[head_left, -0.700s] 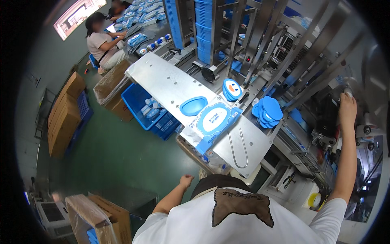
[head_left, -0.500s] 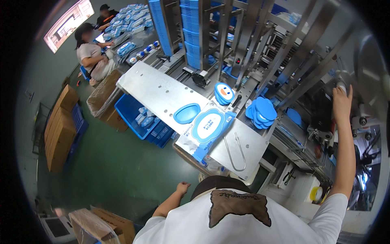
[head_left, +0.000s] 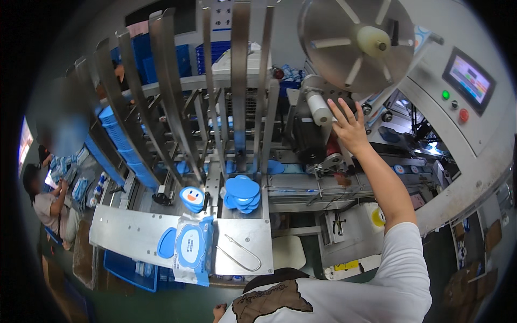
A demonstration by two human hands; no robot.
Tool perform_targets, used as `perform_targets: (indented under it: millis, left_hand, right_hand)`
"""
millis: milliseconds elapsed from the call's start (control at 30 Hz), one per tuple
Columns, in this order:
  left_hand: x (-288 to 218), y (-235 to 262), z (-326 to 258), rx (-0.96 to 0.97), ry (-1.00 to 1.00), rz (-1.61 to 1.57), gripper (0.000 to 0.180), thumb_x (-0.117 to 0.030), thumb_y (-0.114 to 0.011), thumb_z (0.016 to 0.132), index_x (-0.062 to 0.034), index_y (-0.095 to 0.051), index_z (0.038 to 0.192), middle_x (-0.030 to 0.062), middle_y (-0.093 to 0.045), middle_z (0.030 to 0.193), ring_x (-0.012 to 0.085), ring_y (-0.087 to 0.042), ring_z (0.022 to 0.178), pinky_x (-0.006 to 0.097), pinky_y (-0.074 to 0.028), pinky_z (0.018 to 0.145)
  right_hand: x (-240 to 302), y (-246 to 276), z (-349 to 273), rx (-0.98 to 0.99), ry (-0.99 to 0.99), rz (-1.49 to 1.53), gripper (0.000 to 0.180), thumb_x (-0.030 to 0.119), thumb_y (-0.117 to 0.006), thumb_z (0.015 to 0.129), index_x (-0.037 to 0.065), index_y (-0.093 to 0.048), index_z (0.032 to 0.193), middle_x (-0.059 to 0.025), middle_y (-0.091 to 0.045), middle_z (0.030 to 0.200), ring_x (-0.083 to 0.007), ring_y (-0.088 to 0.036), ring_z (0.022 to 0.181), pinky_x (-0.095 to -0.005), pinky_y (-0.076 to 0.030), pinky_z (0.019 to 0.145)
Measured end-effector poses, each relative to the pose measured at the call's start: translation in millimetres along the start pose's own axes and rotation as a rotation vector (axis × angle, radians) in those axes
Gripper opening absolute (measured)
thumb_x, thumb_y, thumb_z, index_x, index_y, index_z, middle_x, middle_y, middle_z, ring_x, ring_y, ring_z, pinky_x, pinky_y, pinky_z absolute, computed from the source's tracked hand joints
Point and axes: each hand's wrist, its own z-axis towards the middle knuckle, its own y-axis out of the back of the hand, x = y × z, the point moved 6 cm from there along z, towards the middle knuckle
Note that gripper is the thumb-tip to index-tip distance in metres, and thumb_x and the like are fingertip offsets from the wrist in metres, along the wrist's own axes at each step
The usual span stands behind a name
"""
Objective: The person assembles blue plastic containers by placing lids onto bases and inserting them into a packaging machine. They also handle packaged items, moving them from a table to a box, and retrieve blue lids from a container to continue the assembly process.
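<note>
My right hand [head_left: 350,132] is raised by the machine with its fingers spread, and nothing shows in its grip. Its fingertips are beside a white roller [head_left: 319,109]; I cannot tell whether they touch. Above the hand is a large clear reel disc [head_left: 336,51] with a pale hub. My left hand [head_left: 219,311] hangs low by my body, mostly hidden, so its fingers cannot be made out. On the metal plate in front of me lie a blue and white wipes pack [head_left: 191,245], a blue oval lid [head_left: 167,243] and a bent wire rod [head_left: 239,252].
Blue lids [head_left: 242,191] and a stack of lids with a printed face [head_left: 192,198] stand by the plate. Tall metal guide rails [head_left: 239,86] rise behind. A control panel screen [head_left: 468,81] is at right. A blue crate [head_left: 129,269] sits below; a co-worker [head_left: 51,204] sits at far left.
My view has swung to the right, bringing the reel disc and control panel into sight. My right hand is now spread beside the roller. The left hand has mostly dropped out of view.
</note>
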Motion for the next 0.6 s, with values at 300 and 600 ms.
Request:
perform_targets:
  millis: [300, 600]
  left_hand:
    - [-27, -20, -14, 0.039, 0.002, 0.120, 0.024, -0.019, -0.069, 0.077, 0.0003, -0.058, 0.084, 0.0080, -0.058, 0.070, 0.0185, -0.054, 0.057, 0.035, -0.046, 0.054]
    - [-43, -28, -12, 0.042, 0.000, 0.155, 0.024, -0.019, -0.069, 0.077, 0.0009, -0.058, 0.084, 0.0086, -0.059, 0.071, 0.0189, -0.054, 0.057, 0.035, -0.046, 0.055]
  right_hand:
    - [-17, 9, 13, -0.028, 0.119, 0.041, 0.011, 0.013, -0.059, 0.066, 0.008, -0.059, 0.076, -0.0048, -0.055, 0.094, -0.0218, -0.052, 0.091, -0.0384, -0.043, 0.083]
    - [-24, 1, 6, -0.129, 0.037, 0.210, 0.013, 0.009, -0.058, 0.068, 0.005, -0.058, 0.080, -0.0044, -0.058, 0.077, -0.0190, -0.057, 0.072, -0.0277, -0.049, 0.060]
